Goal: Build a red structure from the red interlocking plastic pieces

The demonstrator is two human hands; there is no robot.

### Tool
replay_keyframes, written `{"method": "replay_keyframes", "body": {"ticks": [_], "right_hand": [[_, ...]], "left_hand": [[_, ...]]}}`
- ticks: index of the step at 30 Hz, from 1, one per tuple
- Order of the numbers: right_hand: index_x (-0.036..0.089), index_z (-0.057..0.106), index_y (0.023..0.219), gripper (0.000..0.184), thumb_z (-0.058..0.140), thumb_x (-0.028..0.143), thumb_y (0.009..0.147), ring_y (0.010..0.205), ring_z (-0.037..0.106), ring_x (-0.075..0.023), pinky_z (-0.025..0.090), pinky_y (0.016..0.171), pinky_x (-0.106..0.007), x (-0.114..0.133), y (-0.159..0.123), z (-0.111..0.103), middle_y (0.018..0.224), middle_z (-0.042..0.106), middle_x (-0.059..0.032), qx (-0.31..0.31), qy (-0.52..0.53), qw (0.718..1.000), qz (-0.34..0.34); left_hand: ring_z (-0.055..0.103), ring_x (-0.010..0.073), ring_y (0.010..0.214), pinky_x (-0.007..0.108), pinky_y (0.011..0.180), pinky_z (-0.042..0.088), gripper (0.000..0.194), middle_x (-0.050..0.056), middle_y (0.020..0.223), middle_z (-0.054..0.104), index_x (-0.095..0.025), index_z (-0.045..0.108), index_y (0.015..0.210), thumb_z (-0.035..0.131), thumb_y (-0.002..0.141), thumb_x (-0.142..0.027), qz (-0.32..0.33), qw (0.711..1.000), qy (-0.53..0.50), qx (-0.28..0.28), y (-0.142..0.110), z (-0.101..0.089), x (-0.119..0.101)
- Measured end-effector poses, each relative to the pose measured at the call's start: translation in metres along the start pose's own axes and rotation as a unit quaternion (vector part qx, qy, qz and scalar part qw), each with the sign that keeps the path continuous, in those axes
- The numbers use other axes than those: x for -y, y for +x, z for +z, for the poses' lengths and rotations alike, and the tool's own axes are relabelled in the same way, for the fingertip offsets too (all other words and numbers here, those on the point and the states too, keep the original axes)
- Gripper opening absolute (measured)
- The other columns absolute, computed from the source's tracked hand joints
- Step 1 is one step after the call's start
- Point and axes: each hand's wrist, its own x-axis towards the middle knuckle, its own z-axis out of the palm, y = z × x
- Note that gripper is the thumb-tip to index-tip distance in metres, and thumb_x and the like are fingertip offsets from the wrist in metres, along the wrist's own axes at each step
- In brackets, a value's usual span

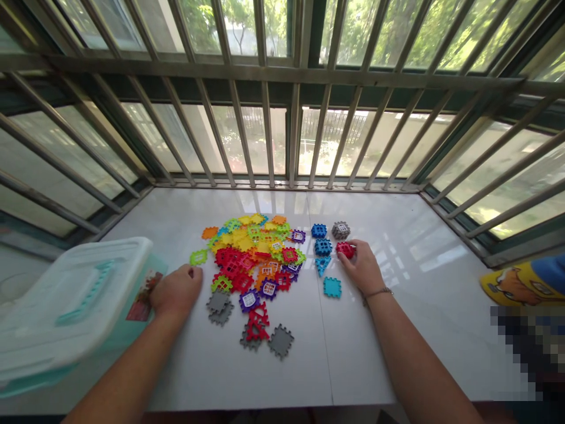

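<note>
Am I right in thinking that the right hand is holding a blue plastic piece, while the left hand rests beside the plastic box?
Not quite: the head view shows the right hand holding a red piece, not a blue one. The left hand does rest beside the plastic box.

Metal window bars (267, 132) stand behind the white stone counter (419, 330).
</note>
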Motion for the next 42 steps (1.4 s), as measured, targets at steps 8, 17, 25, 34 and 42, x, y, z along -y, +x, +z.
{"method": "replay_keyframes", "body": {"ticks": [8, 17, 25, 34, 42], "right_hand": [[0.023, 0.07, 0.123, 0.028, 0.062, 0.045, 0.107, 0.13, 0.063, -0.0369, 0.049, 0.117, -0.06, 0.029, -0.003, -0.016, 0.132, 0.07, -0.018, -0.074, -0.024, 0.996, -0.033], [0.026, 0.073, 0.121, 0.016, 0.073, 0.03, 0.105, 0.135, 0.063, -0.0318, 0.051, 0.119, -0.053, 0.146, -0.038, 0.012, 0.144, 0.072, -0.0108, 0.062, -0.001, 0.969, -0.238], [0.027, 0.072, 0.132, 0.03, 0.076, 0.027, 0.102, 0.151, 0.055, -0.0365, 0.038, 0.131, -0.065, 0.165, -0.057, 0.046, 0.156, 0.067, -0.0108, 0.138, -0.055, 0.967, -0.207], [0.027, 0.072, 0.118, 0.015, 0.076, 0.029, 0.104, 0.129, 0.067, -0.0306, 0.037, 0.13, -0.062, 0.159, -0.056, 0.048, 0.131, 0.078, -0.0073, 0.115, -0.018, 0.971, -0.207], [0.027, 0.068, 0.121, 0.018, 0.075, 0.032, 0.104, 0.115, 0.069, -0.0278, 0.042, 0.124, -0.058, 0.162, -0.051, 0.026, 0.12, 0.078, -0.0073, 0.065, 0.03, 0.973, -0.219]], "left_hand": [[0.076, 0.0432, 0.104, 0.046, 0.078, 0.054, 0.062, 0.021, 0.116, 0.082, -0.021, 0.082, 0.116, 0.028, 0.106, -0.05, -0.007, 1.0, 0.002, -0.006, -0.003, -0.004, -0.004], [0.076, 0.0416, 0.105, 0.047, 0.082, 0.055, 0.065, 0.022, 0.117, 0.082, -0.02, 0.084, 0.118, 0.027, 0.106, -0.048, 0.012, 1.0, -0.01, -0.011, -0.001, 0.001, 0.0], [0.077, 0.0408, 0.105, 0.045, 0.08, 0.055, 0.063, 0.02, 0.116, 0.083, -0.021, 0.083, 0.116, 0.028, 0.107, -0.049, 0.008, 1.0, -0.009, -0.012, 0.001, 0.003, 0.001], [0.076, 0.0401, 0.105, 0.047, 0.084, 0.055, 0.063, 0.021, 0.119, 0.083, -0.021, 0.084, 0.119, 0.029, 0.105, -0.049, 0.01, 1.0, -0.018, -0.008, 0.0, 0.003, 0.002], [0.077, 0.0406, 0.104, 0.045, 0.078, 0.054, 0.063, 0.021, 0.115, 0.083, -0.02, 0.083, 0.117, 0.026, 0.106, -0.047, 0.015, 1.0, -0.006, -0.016, -0.002, 0.001, 0.0]]}}
